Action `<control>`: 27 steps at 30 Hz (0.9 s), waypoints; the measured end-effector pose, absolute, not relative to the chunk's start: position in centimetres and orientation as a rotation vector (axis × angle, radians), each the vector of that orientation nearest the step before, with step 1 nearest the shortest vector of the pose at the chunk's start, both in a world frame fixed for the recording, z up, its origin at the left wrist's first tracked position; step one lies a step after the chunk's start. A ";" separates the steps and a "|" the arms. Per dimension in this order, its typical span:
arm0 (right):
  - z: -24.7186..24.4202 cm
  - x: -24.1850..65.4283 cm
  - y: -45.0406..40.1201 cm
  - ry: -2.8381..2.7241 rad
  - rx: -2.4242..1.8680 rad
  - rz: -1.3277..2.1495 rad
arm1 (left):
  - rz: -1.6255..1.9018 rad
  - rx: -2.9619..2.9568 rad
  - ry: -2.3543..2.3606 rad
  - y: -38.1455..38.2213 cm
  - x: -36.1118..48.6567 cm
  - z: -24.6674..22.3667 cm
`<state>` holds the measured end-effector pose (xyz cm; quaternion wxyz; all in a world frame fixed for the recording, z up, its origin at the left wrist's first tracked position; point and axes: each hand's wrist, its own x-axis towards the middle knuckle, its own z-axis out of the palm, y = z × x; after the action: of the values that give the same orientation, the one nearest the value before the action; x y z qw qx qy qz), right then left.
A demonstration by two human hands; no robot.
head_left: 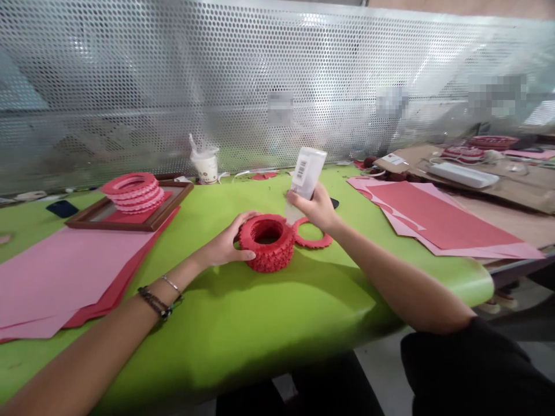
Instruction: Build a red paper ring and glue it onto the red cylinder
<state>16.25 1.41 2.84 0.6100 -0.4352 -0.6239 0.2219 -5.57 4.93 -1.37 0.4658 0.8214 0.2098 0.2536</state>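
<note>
— Bare skin of the left forearm (108, 329) is nearest my head camera, bracelets (156, 303) at the wrist; a black sleeve (477, 364) fills the lower right corner.

— What have you got on the left?

— The left hand (229, 240) is clasped round the left side of a stack of red paper rings (271, 257), thumb in front.

— Where does that stack sit?

— Flat, near the middle of my green worktop (243, 323), its outer edges jagged.

— And on the right?

— The right hand (315, 207) grips a translucent bottle (307, 173) with a barcode label, tilted, lower end toward the stack's right side. I can't tell whether its tip touches anything. Just beside the stack, a single red ring (318, 244) lies flat.

— What's around them?

— To my left, a brown wooden frame (115, 225) bears a pile of pink and red rings (134, 193); in front lie pink sheets (78, 271). To my right, a red sheet (446, 216) overlaps pink ones. Farther back, a paper cup (205, 164) stands before a perforated screen (217, 75).
</note>
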 end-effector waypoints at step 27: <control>3.3 14.7 -1.5 -1.449 -0.722 0.632 | 0.774 2.218 0.552 3.8 -6.3 -1.0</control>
<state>14.75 -1.51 3.34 0.6457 -0.3173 -0.6366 0.2775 -6.33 3.81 -0.99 0.3563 0.8589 0.2136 0.2996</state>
